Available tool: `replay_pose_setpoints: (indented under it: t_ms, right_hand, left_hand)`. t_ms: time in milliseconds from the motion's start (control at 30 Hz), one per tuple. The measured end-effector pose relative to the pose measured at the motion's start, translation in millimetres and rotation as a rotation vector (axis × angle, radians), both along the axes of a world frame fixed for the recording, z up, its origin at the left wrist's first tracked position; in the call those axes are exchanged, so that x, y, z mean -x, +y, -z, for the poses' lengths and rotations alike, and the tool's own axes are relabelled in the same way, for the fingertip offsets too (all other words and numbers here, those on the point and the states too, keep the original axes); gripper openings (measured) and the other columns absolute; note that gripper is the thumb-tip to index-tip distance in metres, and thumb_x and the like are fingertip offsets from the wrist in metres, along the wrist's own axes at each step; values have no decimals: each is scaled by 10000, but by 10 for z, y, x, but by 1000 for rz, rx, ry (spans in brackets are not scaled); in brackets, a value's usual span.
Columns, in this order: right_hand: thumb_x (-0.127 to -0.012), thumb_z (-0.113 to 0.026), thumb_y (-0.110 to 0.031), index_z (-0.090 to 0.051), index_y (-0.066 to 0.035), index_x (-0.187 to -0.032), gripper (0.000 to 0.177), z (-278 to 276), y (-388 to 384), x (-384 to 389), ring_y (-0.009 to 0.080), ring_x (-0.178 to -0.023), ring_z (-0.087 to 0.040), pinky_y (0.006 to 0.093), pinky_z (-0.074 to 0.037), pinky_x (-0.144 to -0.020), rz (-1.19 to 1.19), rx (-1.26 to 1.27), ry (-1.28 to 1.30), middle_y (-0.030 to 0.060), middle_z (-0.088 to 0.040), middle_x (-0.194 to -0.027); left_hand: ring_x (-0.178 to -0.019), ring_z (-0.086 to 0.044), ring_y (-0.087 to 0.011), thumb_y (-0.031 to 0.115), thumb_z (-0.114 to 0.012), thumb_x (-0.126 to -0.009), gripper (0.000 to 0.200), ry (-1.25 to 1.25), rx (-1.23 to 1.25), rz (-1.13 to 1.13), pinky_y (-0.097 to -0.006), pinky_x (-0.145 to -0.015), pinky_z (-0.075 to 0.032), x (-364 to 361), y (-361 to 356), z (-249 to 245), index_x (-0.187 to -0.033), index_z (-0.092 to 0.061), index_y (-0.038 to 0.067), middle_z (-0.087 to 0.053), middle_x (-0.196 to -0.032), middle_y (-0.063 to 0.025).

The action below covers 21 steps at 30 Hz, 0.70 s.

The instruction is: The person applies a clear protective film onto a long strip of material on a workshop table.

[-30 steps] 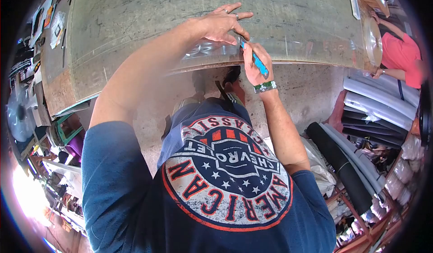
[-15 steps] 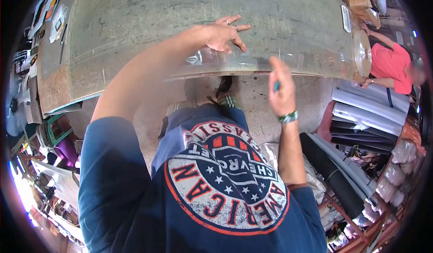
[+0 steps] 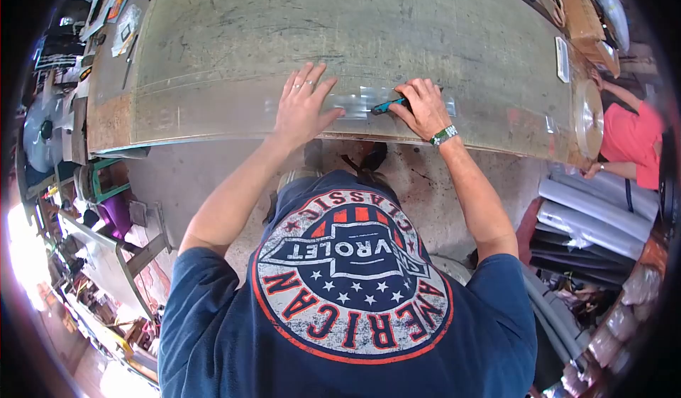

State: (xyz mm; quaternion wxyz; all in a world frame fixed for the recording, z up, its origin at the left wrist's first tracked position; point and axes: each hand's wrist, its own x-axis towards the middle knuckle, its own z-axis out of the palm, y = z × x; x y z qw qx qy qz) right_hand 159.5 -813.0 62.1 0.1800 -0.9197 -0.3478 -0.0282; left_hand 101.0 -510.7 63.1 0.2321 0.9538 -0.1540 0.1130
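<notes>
A clear plastic sheet (image 3: 357, 106) lies along the front edge of the worktable (image 3: 284, 32), its outline hard to follow. On its left part my left hand (image 3: 301, 107) rests flat, fingers spread, holding nothing. My right hand (image 3: 423, 109) is closed around a teal and black utility knife (image 3: 388, 106), which lies low and nearly level over the sheet. The knife's tip points left, toward my left hand, with a gap between them. Whether a blade is out is too small to tell.
At the right end of the table a person in a red shirt (image 3: 628, 135) has both hands by a roll of clear plastic (image 3: 587, 118). Rolls of material (image 3: 596, 210) are stacked below. A white tool (image 3: 562, 59) lies at the table's right, a plastic packet (image 3: 126, 29) at its left.
My left hand has shifted left and nearer the front edge. My right hand, earlier raised in front of the table, has come down onto the sheet with the knife.
</notes>
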Motion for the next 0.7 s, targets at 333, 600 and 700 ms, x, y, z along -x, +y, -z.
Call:
replay_pose_setpoints:
  t_ms: [333, 600, 700]
  right_hand:
    - [-889, -725, -290, -625, -42, -1206, 414, 41, 100, -135, 350, -1050, -572, 453, -447, -904, -95, -319, -10, 140, -631, -1158]
    - [-932, -728, -278, -668, 29, -1086, 349, -363, 1336, -429, 124, -731, -625, 314, -501, -660, -14, -706, 1022, 102, -704, -870]
    - [-974, -695, -231, -685, 23, -1030, 260, -441, 1610, -656, 70, -711, -616, 239, -495, -650, -46, -767, 1022, 14, -694, -812]
  left_hand:
    - [-1198, -589, -328, 88, -732, -856, 117, 84, 177, -86, -417, -1010, -466, -38, 71, -120, -938, -676, 27, -673, -1251, -121]
    - [-891, -684, -243, 142, -741, -886, 211, 268, 621, -313, -344, -808, -526, -292, 181, -618, -1044, -691, 11, -723, -963, -111]
    - [-754, -654, -144, 182, -776, -876, 272, 439, 785, -331, -304, -678, -516, -531, 490, -720, -1067, -699, 5, -709, -866, -82]
